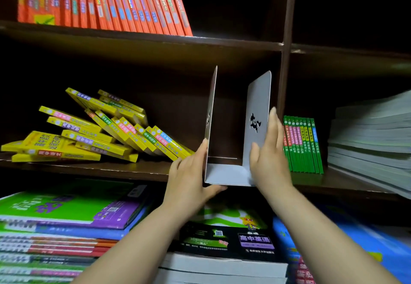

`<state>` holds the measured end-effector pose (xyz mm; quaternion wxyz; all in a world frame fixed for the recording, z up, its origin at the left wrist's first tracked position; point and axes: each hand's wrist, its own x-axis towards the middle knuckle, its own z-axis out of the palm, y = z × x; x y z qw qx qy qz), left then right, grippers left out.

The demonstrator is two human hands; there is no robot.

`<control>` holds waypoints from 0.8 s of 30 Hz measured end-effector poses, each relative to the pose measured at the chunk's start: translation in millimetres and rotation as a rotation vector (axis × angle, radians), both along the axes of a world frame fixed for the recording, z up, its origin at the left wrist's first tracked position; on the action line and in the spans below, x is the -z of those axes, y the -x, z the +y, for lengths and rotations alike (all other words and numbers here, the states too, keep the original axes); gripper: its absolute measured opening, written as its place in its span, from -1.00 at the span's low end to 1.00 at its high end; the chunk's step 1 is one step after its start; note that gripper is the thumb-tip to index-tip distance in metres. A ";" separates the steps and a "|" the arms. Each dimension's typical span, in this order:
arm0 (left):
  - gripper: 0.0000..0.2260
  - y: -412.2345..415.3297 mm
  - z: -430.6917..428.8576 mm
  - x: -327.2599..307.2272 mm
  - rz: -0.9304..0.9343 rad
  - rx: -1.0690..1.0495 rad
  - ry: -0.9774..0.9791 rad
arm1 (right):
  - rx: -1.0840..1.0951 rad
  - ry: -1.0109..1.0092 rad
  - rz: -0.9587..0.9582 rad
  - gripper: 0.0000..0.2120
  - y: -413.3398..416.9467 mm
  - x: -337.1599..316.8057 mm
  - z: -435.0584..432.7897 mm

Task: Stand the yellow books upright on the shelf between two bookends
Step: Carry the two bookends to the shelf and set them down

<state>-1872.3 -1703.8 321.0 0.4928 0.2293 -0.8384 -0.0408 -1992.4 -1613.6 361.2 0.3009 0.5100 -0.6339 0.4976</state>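
Fingers: my left hand (189,179) is closed on the left bookend (210,123), fingers (201,150) flat up its outer face, thumb curled under the base. My right hand (270,150) grips the right bookend (258,110), thumb on the inner face, fingers behind its edge.
Bookends: both upright, near each other, bases meeting at the front lip of the shelf (124,169); I can't tell whether they rest on it or hang just above.
Yellow books (106,132): a toppled heap to the left on the same shelf, some flat, some leaning, none upright, apart from the bookends.
Step in hand: seating the bookends, I judge.
How to do it well: I'd push both bases fully onto the board, keep the plates vertical, then spread them wide enough to take the whole heap.
Watch: the green books (303,146) stand just right of my right hand; I'd avoid knocking them.
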 end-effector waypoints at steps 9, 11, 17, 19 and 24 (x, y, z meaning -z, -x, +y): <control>-0.24 0.6 -28.3 -14.7 -0.185 0.035 -0.080 | 0.171 -0.369 0.042 -0.44 8.0 26.0 -18.8; -0.28 2.3 -31.7 -20.7 -0.224 0.026 -0.087 | 0.255 -0.488 0.023 -0.44 7.4 18.9 -24.1; -0.36 16.3 -46.4 -30.8 -0.314 -0.109 -0.102 | 0.254 -0.698 -0.124 -0.54 14.1 -0.9 -46.3; -0.40 21.9 -49.5 -34.3 -0.369 -0.151 -0.110 | 0.238 -0.728 -0.192 -0.51 17.8 -4.3 -54.2; -0.59 31.0 -56.0 -46.9 -0.410 -0.164 -0.144 | 0.180 -0.662 -0.342 -0.43 20.2 -5.2 -64.0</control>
